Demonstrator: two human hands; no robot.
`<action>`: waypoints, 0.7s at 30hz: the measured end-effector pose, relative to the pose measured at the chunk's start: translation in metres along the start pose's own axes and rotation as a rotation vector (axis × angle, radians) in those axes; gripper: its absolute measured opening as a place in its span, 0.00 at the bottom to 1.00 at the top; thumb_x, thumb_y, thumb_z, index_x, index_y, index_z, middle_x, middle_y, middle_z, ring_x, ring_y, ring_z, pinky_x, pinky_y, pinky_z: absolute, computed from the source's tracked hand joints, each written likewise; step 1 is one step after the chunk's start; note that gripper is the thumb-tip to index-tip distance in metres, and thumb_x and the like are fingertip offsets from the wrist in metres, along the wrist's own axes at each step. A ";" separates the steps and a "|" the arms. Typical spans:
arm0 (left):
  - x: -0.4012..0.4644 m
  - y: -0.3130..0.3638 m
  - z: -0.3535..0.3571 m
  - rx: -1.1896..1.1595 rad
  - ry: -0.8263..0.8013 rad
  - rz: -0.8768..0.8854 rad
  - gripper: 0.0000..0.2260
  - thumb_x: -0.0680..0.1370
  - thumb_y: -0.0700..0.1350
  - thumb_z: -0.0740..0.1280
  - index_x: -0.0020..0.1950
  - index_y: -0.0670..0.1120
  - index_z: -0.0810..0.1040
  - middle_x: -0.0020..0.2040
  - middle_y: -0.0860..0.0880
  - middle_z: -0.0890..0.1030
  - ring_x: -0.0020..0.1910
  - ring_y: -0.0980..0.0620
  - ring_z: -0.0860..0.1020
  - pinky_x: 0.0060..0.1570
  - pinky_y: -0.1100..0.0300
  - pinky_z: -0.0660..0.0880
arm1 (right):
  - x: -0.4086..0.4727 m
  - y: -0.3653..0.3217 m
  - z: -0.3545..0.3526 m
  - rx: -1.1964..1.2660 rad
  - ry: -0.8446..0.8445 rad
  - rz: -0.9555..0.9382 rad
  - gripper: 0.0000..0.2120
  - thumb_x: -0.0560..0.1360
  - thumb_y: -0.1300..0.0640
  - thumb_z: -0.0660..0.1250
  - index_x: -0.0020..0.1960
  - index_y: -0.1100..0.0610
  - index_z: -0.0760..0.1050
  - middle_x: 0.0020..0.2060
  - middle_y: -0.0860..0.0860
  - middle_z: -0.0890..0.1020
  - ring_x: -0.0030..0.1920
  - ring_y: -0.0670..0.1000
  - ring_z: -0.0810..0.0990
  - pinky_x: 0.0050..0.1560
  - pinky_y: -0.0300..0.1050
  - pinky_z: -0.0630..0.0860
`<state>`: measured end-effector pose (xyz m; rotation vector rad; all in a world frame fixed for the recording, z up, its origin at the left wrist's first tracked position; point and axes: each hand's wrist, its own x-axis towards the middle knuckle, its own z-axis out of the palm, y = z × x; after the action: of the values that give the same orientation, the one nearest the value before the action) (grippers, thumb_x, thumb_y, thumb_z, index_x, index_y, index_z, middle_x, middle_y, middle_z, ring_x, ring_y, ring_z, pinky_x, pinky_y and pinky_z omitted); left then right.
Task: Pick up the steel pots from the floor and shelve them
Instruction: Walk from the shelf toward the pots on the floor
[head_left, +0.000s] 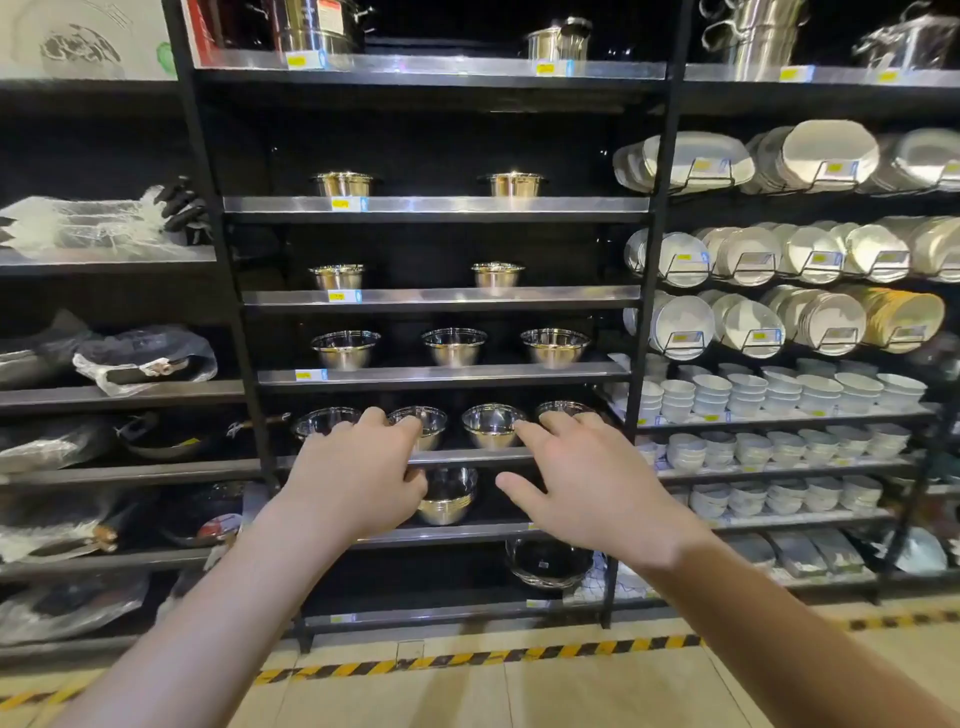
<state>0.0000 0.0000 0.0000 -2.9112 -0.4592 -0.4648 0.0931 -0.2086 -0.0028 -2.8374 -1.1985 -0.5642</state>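
A black shelving unit with steel-edged boards fills the middle. Lidded steel pots stand on its upper boards, and steel bowls on the lower ones. My left hand and my right hand reach forward side by side in front of the row of steel bowls on the fourth board. Both hands hold nothing, fingers spread. A stack of steel bowls sits one board lower, between my hands. No pot is visible on the floor.
Wrapped pans fill the left bay. White plates in wire racks and stacked white bowls fill the right bay. A glass bowl sits near the bottom. Yellow-black tape runs along the tiled floor.
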 end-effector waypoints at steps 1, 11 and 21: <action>0.012 -0.005 0.006 0.002 -0.002 0.009 0.22 0.76 0.59 0.59 0.68 0.54 0.69 0.59 0.49 0.75 0.55 0.43 0.78 0.49 0.48 0.74 | 0.012 0.002 0.008 0.003 -0.012 0.003 0.31 0.80 0.34 0.53 0.74 0.52 0.69 0.65 0.54 0.77 0.63 0.60 0.75 0.65 0.57 0.72; 0.176 -0.001 0.066 -0.069 0.006 0.163 0.22 0.77 0.58 0.56 0.70 0.55 0.66 0.65 0.48 0.73 0.62 0.42 0.72 0.59 0.42 0.68 | 0.120 0.048 0.061 -0.072 -0.062 0.237 0.36 0.79 0.32 0.50 0.79 0.53 0.60 0.75 0.57 0.69 0.72 0.62 0.66 0.72 0.60 0.64; 0.301 0.129 0.115 -0.172 -0.059 0.435 0.21 0.78 0.59 0.58 0.69 0.55 0.66 0.63 0.48 0.71 0.62 0.43 0.71 0.61 0.43 0.68 | 0.130 0.174 0.101 -0.151 -0.151 0.460 0.34 0.80 0.32 0.49 0.78 0.53 0.60 0.74 0.58 0.67 0.70 0.64 0.66 0.70 0.60 0.64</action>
<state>0.3455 -0.0162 -0.0232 -3.0659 0.2207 -0.3676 0.3296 -0.2271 -0.0317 -3.1752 -0.4914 -0.4357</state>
